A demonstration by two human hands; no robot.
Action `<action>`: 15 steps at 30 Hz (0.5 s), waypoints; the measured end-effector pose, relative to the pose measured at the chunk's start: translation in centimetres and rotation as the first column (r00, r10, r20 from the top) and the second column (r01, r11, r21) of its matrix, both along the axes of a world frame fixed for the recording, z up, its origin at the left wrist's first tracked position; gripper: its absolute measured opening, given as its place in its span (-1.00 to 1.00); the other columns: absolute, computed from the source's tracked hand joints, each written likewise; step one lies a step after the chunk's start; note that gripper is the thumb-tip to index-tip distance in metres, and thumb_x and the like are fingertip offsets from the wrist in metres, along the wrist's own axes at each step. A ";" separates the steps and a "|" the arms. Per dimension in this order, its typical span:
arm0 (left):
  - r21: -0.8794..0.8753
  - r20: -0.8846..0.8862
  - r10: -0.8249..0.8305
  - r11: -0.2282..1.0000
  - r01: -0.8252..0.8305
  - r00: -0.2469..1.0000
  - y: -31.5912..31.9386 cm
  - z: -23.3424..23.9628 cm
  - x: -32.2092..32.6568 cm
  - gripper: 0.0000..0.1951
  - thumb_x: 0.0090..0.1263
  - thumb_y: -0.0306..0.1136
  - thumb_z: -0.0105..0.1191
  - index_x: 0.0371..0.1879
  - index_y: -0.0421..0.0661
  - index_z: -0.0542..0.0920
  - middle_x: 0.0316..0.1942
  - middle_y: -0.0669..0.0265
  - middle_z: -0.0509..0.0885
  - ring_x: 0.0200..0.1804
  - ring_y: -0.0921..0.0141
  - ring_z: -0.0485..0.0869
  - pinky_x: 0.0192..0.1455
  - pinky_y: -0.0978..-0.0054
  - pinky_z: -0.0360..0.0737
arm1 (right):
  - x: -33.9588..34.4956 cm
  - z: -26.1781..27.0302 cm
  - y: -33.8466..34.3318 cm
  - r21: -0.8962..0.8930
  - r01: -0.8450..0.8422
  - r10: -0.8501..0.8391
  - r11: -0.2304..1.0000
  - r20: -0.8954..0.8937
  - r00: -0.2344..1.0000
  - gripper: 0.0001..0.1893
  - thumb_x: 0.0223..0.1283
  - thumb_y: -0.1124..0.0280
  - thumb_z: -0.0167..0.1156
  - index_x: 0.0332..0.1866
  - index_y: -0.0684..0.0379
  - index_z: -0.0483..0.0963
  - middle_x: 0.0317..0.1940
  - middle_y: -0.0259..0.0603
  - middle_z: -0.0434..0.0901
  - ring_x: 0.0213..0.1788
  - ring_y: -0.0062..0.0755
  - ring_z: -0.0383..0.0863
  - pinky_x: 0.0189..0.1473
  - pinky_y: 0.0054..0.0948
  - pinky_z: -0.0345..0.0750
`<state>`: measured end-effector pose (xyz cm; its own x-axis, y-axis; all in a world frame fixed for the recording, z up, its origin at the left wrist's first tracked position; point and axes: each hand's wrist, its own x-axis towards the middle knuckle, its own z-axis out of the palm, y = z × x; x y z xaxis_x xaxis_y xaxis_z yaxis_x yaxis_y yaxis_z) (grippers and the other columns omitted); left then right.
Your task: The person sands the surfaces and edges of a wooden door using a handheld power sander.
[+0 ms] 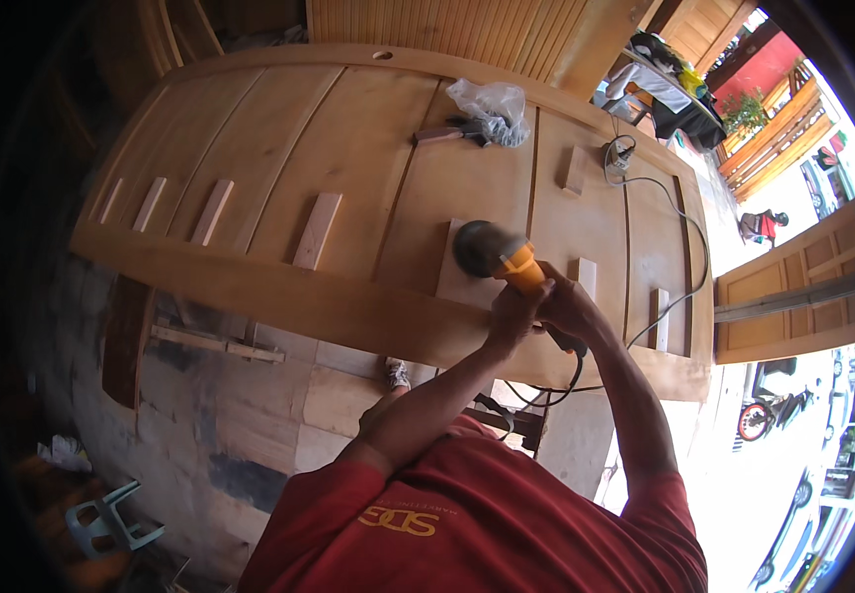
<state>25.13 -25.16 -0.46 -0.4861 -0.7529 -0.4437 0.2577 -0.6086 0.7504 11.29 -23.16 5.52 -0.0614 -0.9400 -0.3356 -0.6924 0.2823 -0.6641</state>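
An orange-and-black angle grinder (522, 267) is gripped by both of my hands. My left hand (514, 315) is wrapped around its body, with my right hand (570, 300) close against it on the right. The round dark disc (476, 248) at the front is blurred. It overlaps a flat pale wooden board (457, 285) lying on a large wooden panel door (338, 163); whether disc and board touch, I cannot tell. A black cord (583, 367) trails from the tool's rear.
Several small wood blocks (316, 231) lie along the door. Farther back are a clear plastic bag (498, 111) and a dark-ended tool with a wooden handle (438, 136). A power outlet box (619, 159) with a looping cord sits right. A plastic stool (112, 519) stands lower left.
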 end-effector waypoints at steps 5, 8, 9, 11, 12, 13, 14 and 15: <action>-0.051 0.025 0.007 0.999 -0.006 1.000 -1.5 -0.9 -0.9 -0.25 0.40 0.11 0.42 0.33 -0.27 0.55 0.11 0.10 0.74 0.03 0.23 0.86 -0.11 0.17 0.96 | -0.7 -0.6 -1.5 -0.025 -0.025 0.024 0.999 -0.055 0.998 -0.17 0.19 0.12 0.57 0.56 -0.03 0.38 0.03 0.10 0.82 0.08 0.10 0.85 0.13 -0.10 0.76; -0.143 0.073 0.030 0.990 -0.019 0.997 -2.9 -2.1 -1.3 -0.26 0.40 0.12 0.41 0.33 -0.26 0.56 0.10 0.11 0.75 0.01 0.25 0.86 -0.14 0.18 0.96 | -0.3 0.0 -2.5 -0.017 -0.035 0.033 0.999 -0.076 0.997 -0.16 0.17 0.12 0.59 0.56 -0.02 0.38 0.04 0.09 0.82 0.09 0.08 0.85 0.13 -0.11 0.76; -0.181 0.094 0.046 0.983 -0.029 0.994 -3.3 -2.6 -1.3 -0.26 0.40 0.12 0.41 0.33 -0.25 0.56 0.10 0.12 0.75 0.01 0.25 0.86 -0.15 0.19 0.96 | 0.0 0.5 -2.9 -0.010 -0.039 0.038 0.999 -0.077 0.996 -0.16 0.16 0.12 0.59 0.56 -0.02 0.39 0.05 0.09 0.82 0.09 0.07 0.85 0.13 -0.11 0.76; -0.105 0.066 0.017 0.994 -0.010 0.998 -3.2 -1.3 -1.6 -0.28 0.41 0.11 0.40 0.32 -0.24 0.57 0.09 0.12 0.75 0.00 0.25 0.86 -0.14 0.19 0.96 | -0.8 0.4 -3.0 -0.017 -0.027 0.026 0.999 -0.075 0.997 -0.15 0.15 0.11 0.60 0.56 -0.01 0.39 0.06 0.08 0.81 0.10 0.05 0.86 0.13 -0.12 0.76; -0.070 0.053 0.007 0.998 -0.003 0.999 -3.2 -0.4 -1.4 -0.29 0.41 0.10 0.40 0.32 -0.23 0.58 0.08 0.11 0.75 0.00 0.25 0.86 -0.14 0.18 0.96 | -1.2 0.0 -3.2 -0.036 -0.031 0.028 0.999 -0.064 0.998 -0.14 0.14 0.11 0.61 0.56 0.00 0.40 0.07 0.08 0.81 0.10 0.04 0.86 0.13 -0.13 0.76; -0.069 0.038 -0.010 0.998 0.013 0.999 -3.5 0.0 -1.3 -0.30 0.42 0.10 0.39 0.32 -0.22 0.58 0.08 0.11 0.75 0.00 0.25 0.86 -0.14 0.18 0.96 | -1.6 -0.4 -3.4 -0.054 -0.033 0.031 0.998 -0.054 0.998 -0.13 0.13 0.11 0.62 0.56 0.00 0.40 0.07 0.08 0.81 0.10 0.03 0.86 0.13 -0.13 0.76; -0.068 0.026 -0.019 0.997 0.020 0.999 -3.9 -0.1 -1.1 -0.31 0.42 0.09 0.39 0.32 -0.21 0.59 0.08 0.11 0.74 0.00 0.25 0.86 -0.14 0.18 0.96 | -1.5 -0.4 -3.7 -0.051 -0.025 0.022 0.998 -0.049 0.999 -0.13 0.12 0.12 0.62 0.55 0.00 0.40 0.08 0.08 0.81 0.11 0.02 0.85 0.14 -0.13 0.75; -0.067 0.014 -0.028 0.997 0.029 1.000 -4.2 -0.2 -1.0 -0.32 0.43 0.08 0.39 0.31 -0.21 0.59 0.08 0.11 0.74 0.00 0.25 0.86 -0.14 0.17 0.96 | -1.4 -0.5 -3.9 -0.049 -0.015 0.013 0.999 -0.043 0.999 -0.13 0.11 0.12 0.63 0.55 0.01 0.41 0.09 0.08 0.81 0.12 0.01 0.85 0.15 -0.14 0.75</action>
